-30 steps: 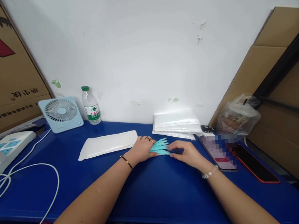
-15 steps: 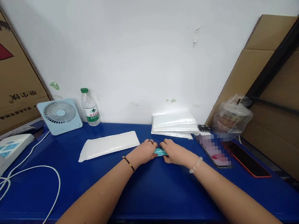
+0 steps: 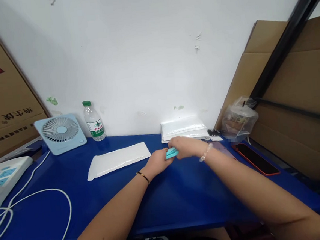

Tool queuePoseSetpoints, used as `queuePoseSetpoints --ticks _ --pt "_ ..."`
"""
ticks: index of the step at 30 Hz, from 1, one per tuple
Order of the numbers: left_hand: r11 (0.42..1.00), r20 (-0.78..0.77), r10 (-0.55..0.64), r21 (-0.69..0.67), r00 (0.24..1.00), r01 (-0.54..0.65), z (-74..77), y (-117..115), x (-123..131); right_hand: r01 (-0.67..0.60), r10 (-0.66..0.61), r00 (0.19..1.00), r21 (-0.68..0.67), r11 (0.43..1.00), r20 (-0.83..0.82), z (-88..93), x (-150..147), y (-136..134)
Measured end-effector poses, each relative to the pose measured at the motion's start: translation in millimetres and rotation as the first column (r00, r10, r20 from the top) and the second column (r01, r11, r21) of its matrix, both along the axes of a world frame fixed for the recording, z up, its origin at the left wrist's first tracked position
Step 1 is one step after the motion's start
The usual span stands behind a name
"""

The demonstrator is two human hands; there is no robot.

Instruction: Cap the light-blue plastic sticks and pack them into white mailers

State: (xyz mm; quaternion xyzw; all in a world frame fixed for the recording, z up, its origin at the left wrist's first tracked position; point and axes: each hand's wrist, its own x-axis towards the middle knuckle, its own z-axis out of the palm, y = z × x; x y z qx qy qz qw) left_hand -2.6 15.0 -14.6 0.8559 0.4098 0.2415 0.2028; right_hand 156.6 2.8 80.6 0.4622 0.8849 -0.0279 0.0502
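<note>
A small turquoise folded bundle (image 3: 171, 153) is gripped between my two hands above the table. What kind of thing it is, I cannot make out, since fingers cover most of it. My left hand (image 3: 157, 163) is closed around its left end, a ring on one finger. From the right, my right hand (image 3: 186, 147) is closed on the other end, its back turned up. Just left of my left hand lies a flat white padded envelope (image 3: 118, 160). Behind my right hand is a stack of several similar white envelopes (image 3: 183, 126) against the wall.
On the blue table (image 3: 100, 201) stand a light-blue fan (image 3: 62, 133) and a water bottle (image 3: 94, 122). A power strip (image 3: 8, 172) with white cables is at left. Right are a red-edged phone (image 3: 257, 158), another phone partly under my arm, and a bagged drink cup (image 3: 237, 118). Cardboard flanks both sides.
My right hand has risen and turned over the bundle, which now looks more compact and tilted. My left hand has shifted slightly with it. The view has swung a little to the right.
</note>
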Motion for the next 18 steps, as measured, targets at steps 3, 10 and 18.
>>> queuePoseSetpoints --ticks 3,10,18 --pt "0.996 0.359 0.045 -0.083 0.932 -0.016 5.7 -3 5 -0.053 0.072 0.961 0.078 0.996 -0.266 44.1 -5 -11" --pt "0.965 0.560 0.044 -0.239 0.827 0.111 1.0 -11 14 -0.017 0.103 0.860 0.174 0.985 -0.501 18.2 -32 -16" --pt "0.574 0.744 0.042 -0.564 0.667 0.594 4.6 -26 12 -0.213 -0.195 0.122 -0.218 0.952 -0.973 -40.2 -4 -16"
